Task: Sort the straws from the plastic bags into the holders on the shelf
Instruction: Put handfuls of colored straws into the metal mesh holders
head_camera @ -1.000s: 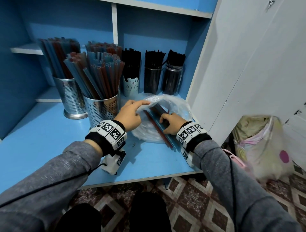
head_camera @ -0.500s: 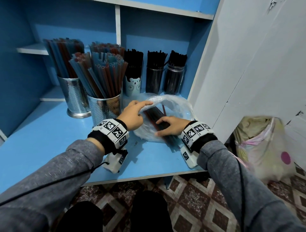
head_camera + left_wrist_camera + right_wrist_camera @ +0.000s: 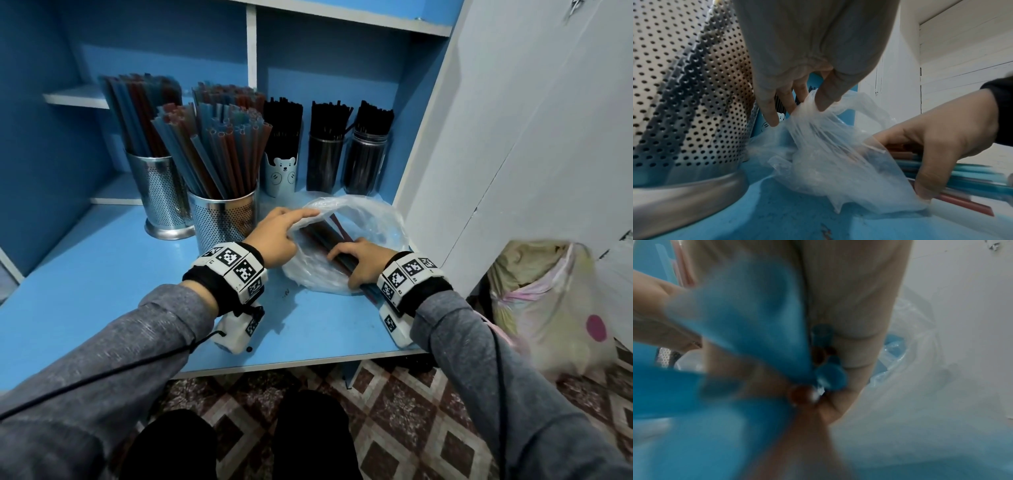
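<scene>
A clear plastic bag (image 3: 371, 219) lies on the blue shelf top (image 3: 102, 274) with a bundle of blue and red straws (image 3: 320, 236) inside. My left hand (image 3: 301, 219) pinches the bag's left rim (image 3: 812, 104) and lifts it. My right hand (image 3: 342, 265) reaches into the bag's mouth, fingers curled round the straws (image 3: 972, 178). Their near ends (image 3: 824, 369) stick out past my palm, blurred in the right wrist view. Two perforated metal holders (image 3: 222, 221) (image 3: 161, 195) full of coloured straws stand just left of my left hand.
A pale bear cup (image 3: 280, 174) and two dark jars (image 3: 325, 164) (image 3: 366, 164) of black straws stand at the back. A white cabinet side (image 3: 479, 171) borders the bag on the right. A stuffed plastic bag (image 3: 548, 308) sits on the floor beyond it.
My right hand's fingers stretched out over the straws and have now curled round the bundle. My left hand has kept its pinch on the bag's rim.
</scene>
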A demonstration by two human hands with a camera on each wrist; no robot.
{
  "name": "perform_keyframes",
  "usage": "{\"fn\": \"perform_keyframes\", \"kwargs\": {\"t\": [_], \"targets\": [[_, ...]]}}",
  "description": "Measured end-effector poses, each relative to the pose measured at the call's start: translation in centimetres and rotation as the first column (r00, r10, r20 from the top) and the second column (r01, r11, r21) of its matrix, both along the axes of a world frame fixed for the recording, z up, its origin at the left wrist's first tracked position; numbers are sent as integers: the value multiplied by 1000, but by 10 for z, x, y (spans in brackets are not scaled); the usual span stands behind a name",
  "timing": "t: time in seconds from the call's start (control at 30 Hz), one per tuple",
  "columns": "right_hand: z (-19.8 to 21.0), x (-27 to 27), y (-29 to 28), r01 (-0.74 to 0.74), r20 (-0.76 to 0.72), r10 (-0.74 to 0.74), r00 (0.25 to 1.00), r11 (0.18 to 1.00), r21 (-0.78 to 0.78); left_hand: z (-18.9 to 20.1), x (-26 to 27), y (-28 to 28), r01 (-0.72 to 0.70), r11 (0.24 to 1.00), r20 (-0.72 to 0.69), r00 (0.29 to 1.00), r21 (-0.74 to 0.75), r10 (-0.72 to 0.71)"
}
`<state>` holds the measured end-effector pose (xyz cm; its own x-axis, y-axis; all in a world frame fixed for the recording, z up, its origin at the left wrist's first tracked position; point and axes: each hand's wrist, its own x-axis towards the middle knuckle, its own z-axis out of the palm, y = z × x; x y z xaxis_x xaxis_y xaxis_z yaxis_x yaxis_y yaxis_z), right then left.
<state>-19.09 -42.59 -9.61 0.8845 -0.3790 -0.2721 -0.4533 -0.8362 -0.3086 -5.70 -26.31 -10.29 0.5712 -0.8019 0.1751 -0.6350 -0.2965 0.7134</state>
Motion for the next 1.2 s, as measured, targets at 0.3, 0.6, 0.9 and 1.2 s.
{"fn": "perform_keyframes", "kwargs": {"t": [0.3,0.6,0.9,1.2], "targets": [[27,-13,3,-66,173,35,984,982,175,0,-1,2,22,998,26,999,65,-24],[68,-41,14,-167,55,160,986,974,152,6,-31,-3,-76,990,341,933,-116,111],[116,-73,25,-234,-66,238,969,970,64,24,-69,-41,358,932,550,788,-46,-276],[163,-100,29,-197,359,206,911,979,-60,31,-82,-62,219,932,155,971,-288,-180]]}}
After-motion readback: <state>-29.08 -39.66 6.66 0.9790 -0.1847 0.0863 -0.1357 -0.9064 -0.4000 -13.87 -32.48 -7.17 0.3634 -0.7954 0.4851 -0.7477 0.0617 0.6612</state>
